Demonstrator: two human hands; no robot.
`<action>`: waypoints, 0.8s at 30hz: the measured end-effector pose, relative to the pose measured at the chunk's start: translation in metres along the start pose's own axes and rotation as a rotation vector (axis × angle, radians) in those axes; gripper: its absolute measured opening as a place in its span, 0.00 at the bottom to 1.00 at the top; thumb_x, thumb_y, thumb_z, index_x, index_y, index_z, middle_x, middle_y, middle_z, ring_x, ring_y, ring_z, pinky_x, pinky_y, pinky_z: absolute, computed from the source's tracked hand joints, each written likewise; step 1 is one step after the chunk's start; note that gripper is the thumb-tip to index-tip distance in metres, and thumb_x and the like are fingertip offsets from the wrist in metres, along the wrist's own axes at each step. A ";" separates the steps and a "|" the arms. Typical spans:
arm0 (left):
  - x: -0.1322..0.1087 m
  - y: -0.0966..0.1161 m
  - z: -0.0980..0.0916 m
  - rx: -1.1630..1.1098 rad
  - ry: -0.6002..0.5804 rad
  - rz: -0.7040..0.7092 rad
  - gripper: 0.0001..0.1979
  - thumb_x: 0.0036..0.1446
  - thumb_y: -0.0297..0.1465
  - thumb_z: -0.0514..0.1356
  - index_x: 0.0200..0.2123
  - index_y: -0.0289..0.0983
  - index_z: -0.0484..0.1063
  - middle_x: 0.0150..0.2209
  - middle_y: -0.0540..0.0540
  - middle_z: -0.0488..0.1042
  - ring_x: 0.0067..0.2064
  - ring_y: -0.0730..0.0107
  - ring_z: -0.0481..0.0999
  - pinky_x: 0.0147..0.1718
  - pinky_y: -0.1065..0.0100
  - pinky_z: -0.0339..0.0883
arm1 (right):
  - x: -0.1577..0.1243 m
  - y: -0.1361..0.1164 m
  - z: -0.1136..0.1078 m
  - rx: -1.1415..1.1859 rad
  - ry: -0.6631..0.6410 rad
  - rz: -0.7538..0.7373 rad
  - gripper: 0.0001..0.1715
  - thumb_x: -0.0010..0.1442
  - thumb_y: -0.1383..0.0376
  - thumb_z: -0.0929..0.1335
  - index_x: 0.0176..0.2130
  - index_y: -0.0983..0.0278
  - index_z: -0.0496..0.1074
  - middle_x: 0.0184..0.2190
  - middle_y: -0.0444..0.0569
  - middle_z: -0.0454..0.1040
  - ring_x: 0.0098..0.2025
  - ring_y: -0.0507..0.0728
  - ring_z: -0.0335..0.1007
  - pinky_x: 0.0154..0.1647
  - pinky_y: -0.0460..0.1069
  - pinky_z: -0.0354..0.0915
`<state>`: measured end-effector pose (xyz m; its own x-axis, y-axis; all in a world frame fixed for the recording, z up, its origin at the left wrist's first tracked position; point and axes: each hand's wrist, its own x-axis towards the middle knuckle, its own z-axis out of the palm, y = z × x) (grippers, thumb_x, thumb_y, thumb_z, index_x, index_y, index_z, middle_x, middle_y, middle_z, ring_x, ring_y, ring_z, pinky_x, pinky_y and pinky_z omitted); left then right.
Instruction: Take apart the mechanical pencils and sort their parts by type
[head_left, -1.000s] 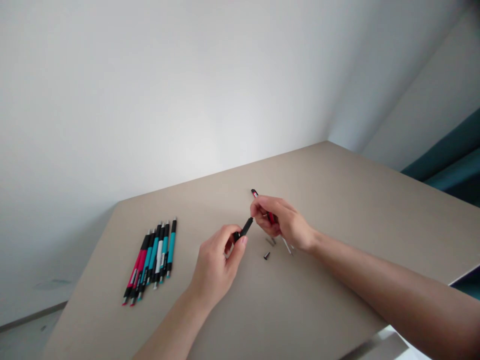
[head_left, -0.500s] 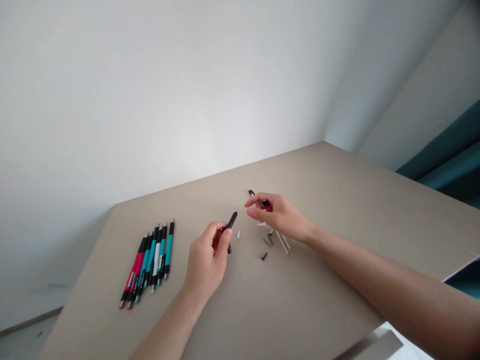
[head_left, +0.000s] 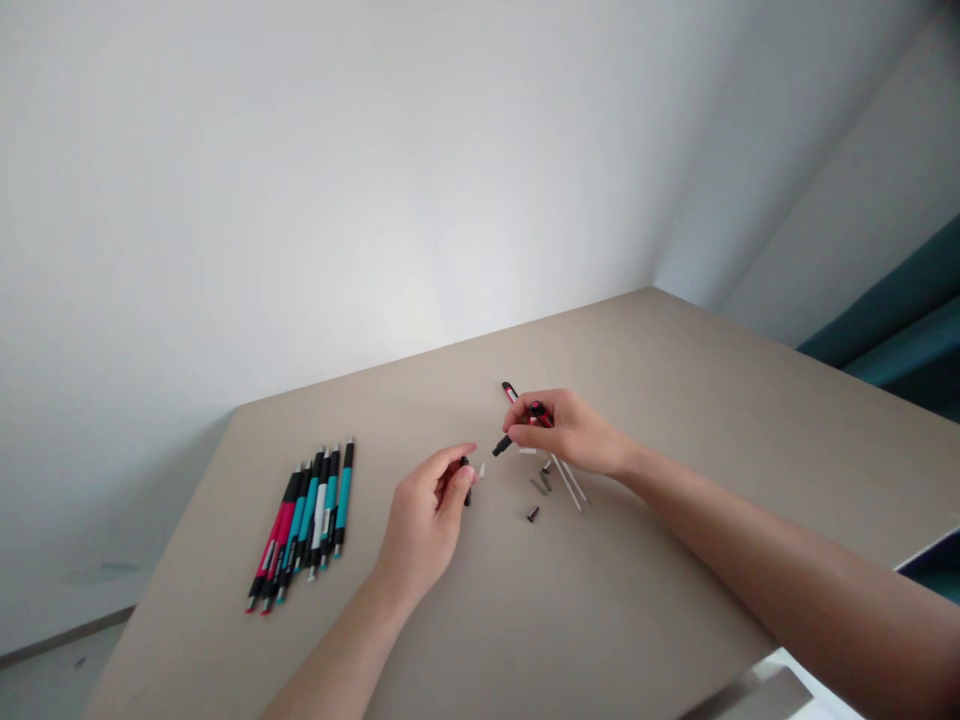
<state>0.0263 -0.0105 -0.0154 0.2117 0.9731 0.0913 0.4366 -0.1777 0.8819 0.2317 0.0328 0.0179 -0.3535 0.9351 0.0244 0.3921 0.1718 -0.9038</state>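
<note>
My left hand [head_left: 427, 510] is closed, thumb against fingers, around a short black pen part [head_left: 469, 495] that is mostly hidden. To its right, my right hand [head_left: 559, 430] pinches a black pen grip [head_left: 502, 444], its free end tilted down toward my left hand. Red and black pen parts [head_left: 538, 412] show within the outline of my right hand; whether it holds them too I cannot tell. A small white pen piece [head_left: 482, 470] lies by my left fingertips, another white piece [head_left: 527, 451] just below my right fingers.
White refills [head_left: 571, 482], small springs [head_left: 539, 485] and a dark plunger piece [head_left: 533, 514] lie below my right hand. A red and black barrel [head_left: 510, 391] lies beyond it. Several pens [head_left: 307, 520] in pink, teal and white rest at left. A wall [head_left: 420, 180] backs the table.
My right hand has closed on the black grip, which was in my left hand's pinch before. A shorter black part stays in my left hand. The view has shifted slightly.
</note>
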 end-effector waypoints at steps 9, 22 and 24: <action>0.000 0.003 -0.002 0.110 -0.032 0.326 0.04 0.57 0.25 0.58 0.34 0.37 0.72 0.35 0.47 0.74 0.36 0.72 0.74 0.37 0.71 0.68 | -0.009 -0.003 0.010 -0.426 0.019 -0.094 0.05 0.50 0.67 0.67 0.24 0.65 0.71 0.21 0.43 0.71 0.23 0.48 0.62 0.26 0.43 0.55; -0.004 0.006 -0.002 0.366 -0.231 0.505 0.09 0.56 0.22 0.57 0.40 0.37 0.72 0.42 0.44 0.70 0.42 0.68 0.73 0.42 0.66 0.70 | -0.010 -0.001 -0.001 -0.564 -0.055 -0.169 0.08 0.54 0.69 0.65 0.29 0.64 0.75 0.23 0.43 0.74 0.25 0.49 0.66 0.28 0.43 0.57; -0.004 0.005 -0.003 0.395 -0.215 0.513 0.10 0.57 0.23 0.58 0.42 0.37 0.71 0.44 0.43 0.69 0.44 0.66 0.72 0.44 0.64 0.70 | -0.008 0.000 -0.012 -0.589 -0.077 -0.175 0.09 0.52 0.70 0.66 0.32 0.63 0.76 0.25 0.43 0.75 0.26 0.49 0.67 0.30 0.43 0.58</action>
<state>0.0254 -0.0144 -0.0099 0.6285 0.7079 0.3223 0.5125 -0.6886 0.5130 0.2450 0.0288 0.0234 -0.5069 0.8562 0.1002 0.7179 0.4836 -0.5008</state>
